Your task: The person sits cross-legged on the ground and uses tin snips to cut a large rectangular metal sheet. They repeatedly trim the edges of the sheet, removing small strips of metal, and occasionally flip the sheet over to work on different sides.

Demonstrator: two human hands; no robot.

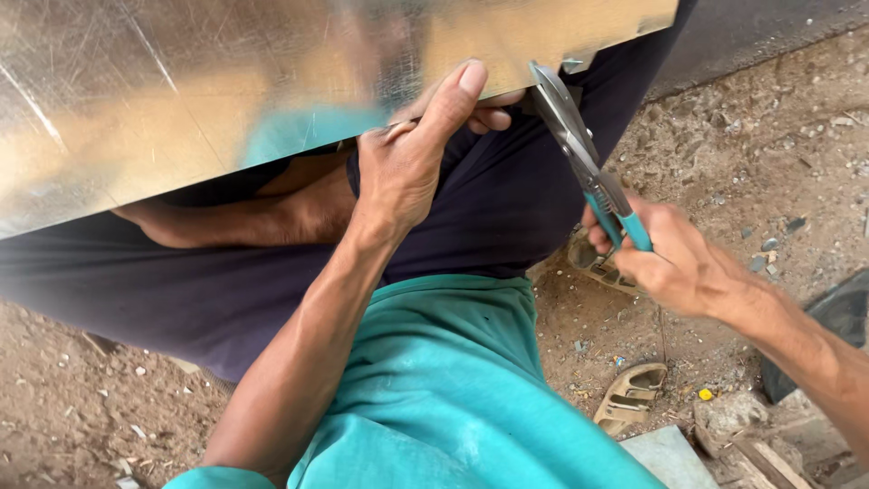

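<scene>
A large shiny metal sheet (226, 91) fills the upper left of the head view, resting over my lap. My left hand (412, 154) grips its lower edge, thumb on top and fingers underneath. My right hand (665, 258) holds tin snips (579, 145) by their teal handles. The snips' grey blades point up and touch the sheet's edge just right of my left thumb. I am seated, in a teal shirt and dark trousers.
Bare dirt ground with small stones surrounds me. A worn sandal (629, 394) lies at lower right, another (597, 263) sits partly hidden behind my right hand. Broken concrete pieces (724, 421) lie at the bottom right, a dark object (837, 312) at the right edge.
</scene>
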